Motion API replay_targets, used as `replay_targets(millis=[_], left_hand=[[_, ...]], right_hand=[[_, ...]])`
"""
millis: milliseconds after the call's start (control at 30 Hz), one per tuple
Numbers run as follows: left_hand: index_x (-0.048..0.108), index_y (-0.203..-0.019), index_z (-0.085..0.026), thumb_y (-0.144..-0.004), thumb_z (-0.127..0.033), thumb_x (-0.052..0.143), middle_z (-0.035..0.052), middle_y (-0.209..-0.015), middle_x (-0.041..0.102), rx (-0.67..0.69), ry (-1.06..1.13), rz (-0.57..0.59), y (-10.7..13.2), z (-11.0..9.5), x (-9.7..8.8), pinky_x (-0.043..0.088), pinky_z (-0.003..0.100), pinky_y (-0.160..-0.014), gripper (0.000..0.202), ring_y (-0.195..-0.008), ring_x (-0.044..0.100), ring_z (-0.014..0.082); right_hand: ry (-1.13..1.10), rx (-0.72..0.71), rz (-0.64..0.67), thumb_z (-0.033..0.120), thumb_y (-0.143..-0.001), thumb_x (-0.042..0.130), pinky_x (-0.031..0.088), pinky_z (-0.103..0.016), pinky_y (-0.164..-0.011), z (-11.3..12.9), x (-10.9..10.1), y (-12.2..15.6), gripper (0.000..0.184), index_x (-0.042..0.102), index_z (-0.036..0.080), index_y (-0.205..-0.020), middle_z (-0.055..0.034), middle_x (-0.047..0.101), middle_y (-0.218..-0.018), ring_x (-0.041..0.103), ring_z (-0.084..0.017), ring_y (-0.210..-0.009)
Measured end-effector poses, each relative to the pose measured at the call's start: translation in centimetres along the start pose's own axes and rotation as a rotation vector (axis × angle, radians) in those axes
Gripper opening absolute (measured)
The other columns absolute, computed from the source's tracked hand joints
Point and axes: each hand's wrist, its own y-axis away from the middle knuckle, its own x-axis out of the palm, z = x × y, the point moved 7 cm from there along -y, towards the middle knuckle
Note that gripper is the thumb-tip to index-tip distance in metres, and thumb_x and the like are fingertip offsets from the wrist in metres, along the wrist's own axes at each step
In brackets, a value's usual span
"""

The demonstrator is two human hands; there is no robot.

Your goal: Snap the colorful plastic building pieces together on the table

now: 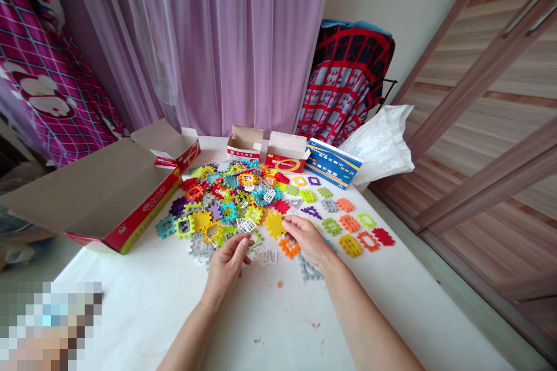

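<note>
From where I stand, the near side looks easiest: a hand could pass over the white surface (174,307) straight up to the heap of plastic puzzle pieces (230,200), where the person's left hand (225,269) and right hand (308,240) sit at its near edge. Left of the heap, a large open red cardboard box (108,191) stands in the way. Behind the heap, two small open cartons (244,144) (287,152) and a blue box (334,162) form a barrier, with a white plastic bag (378,145) past them. Right of the heap, loose pieces (343,226) litter the surface, leaving a wide bare strip beyond them.
</note>
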Motion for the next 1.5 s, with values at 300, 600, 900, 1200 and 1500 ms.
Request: replay_targets(millis=[300, 600, 900, 1200, 1500], left_hand=[[0.064, -0.081, -0.018, -0.060, -0.076, 0.067, -0.0034, -0.049, 0.057, -0.153, 0.038, 0.160, 0.6, 0.8, 1.8, 0.029, 0.019, -0.034, 0.061, -0.036, 0.041, 0.0075], [0.058, -0.079, -0.019, -0.064, -0.074, 0.067, -0.0062, -0.045, 0.053, -0.154, 0.083, 0.160, 0.8, 1.1, 1.7, 0.029, 0.019, -0.036, 0.057, -0.035, 0.039, 0.0073], [0.058, -0.079, -0.020, -0.063, -0.075, 0.067, -0.0060, -0.044, 0.053, -0.158, 0.043, 0.258, 1.3, 0.8, 2.7, 0.035, 0.020, -0.037, 0.058, -0.035, 0.041, 0.0077], [0.067, -0.088, -0.016, -0.075, -0.074, 0.056, 0.0045, -0.070, 0.069, 0.104, 0.001, -0.057, 0.7, -1.9, -1.1, 0.044, 0.025, -0.040, 0.060, -0.047, 0.056, 0.0128], [0.070, -0.084, -0.018, -0.086, -0.057, 0.052, 0.0022, -0.067, 0.069, 0.296, -0.151, -0.517, 0.1, -2.9, -7.5, 0.053, 0.028, -0.059, 0.044, -0.059, 0.062, 0.0151]], right_hand=[[0.160, -0.153, 0.112, 0.043, -0.083, 0.057, 0.047, -0.025, -0.064, -0.6, 3.5, 2.4, 0.031, 0.070, 0.018, -0.095, -0.0007, 0.068, -0.078, 0.058, -0.013, -0.069], [0.704, -0.592, -0.268, 0.029, -0.073, 0.071, 0.053, -0.040, -0.093, 2.1, 4.1, 7.3, 0.047, 0.062, 0.023, -0.118, -0.0104, 0.065, -0.116, 0.063, -0.025, -0.106], [0.719, -0.642, -0.327, 0.021, -0.076, 0.064, 0.056, -0.039, -0.087, 1.1, 3.7, 8.2, 0.037, 0.061, 0.020, -0.113, -0.0098, 0.070, -0.105, 0.066, -0.024, -0.097], [0.647, -0.705, -0.407, 0.023, -0.078, 0.064, 0.056, -0.036, -0.087, 1.0, 2.1, 8.4, 0.034, 0.060, 0.022, -0.112, -0.0090, 0.070, -0.105, 0.067, -0.022, -0.096], [0.440, -0.419, -0.821, 0.048, -0.081, 0.062, 0.053, -0.033, -0.073, -1.7, -9.1, 9.6, 0.038, 0.064, 0.020, -0.107, -0.0081, 0.071, -0.093, 0.065, -0.020, -0.081]])
